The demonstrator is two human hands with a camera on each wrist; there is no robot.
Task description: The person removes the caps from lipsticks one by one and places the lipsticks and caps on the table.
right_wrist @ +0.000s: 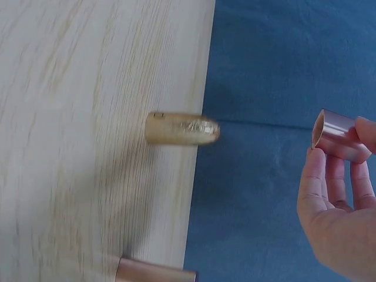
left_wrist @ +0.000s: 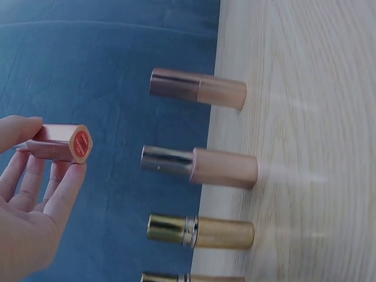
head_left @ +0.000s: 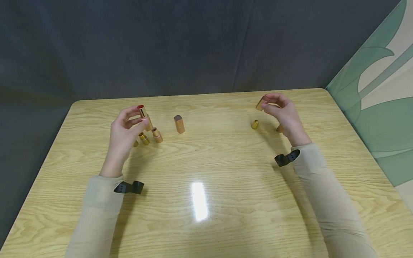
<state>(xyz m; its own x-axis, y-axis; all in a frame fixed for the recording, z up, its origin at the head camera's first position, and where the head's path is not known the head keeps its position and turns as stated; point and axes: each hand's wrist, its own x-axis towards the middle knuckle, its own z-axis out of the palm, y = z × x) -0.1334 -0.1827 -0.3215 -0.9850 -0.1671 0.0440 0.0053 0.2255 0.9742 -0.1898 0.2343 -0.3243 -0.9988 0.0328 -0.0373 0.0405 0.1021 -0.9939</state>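
My left hand (head_left: pixel 120 132) pinches an uncapped rose-gold lipstick (head_left: pixel 146 122) between thumb and fingers, its red tip pointing up. In the left wrist view, the red label on that lipstick's base shows. Below and beside this hand stand another uncapped rose-gold lipstick base (left_wrist: pixel 226 168) and two gold lipstick bases, one gold base (left_wrist: pixel 226 233) showing whole and the other cut by the frame edge. Over the right side of the table, my right hand (head_left: pixel 284 113) grips a rose-gold lipstick cap (right_wrist: pixel 341 136) with its open end showing, tilted in the head view.
A closed rose-gold lipstick (head_left: pixel 179 124) stands upright right of the left-hand group. Near my right hand, a gold cap (head_left: pixel 255 124) stands on the wooden table (head_left: pixel 226 161), and another rose-gold cap (right_wrist: pixel 154 271) is partly hidden by that hand. A dark curtain (head_left: pixel 161 46) hangs behind.
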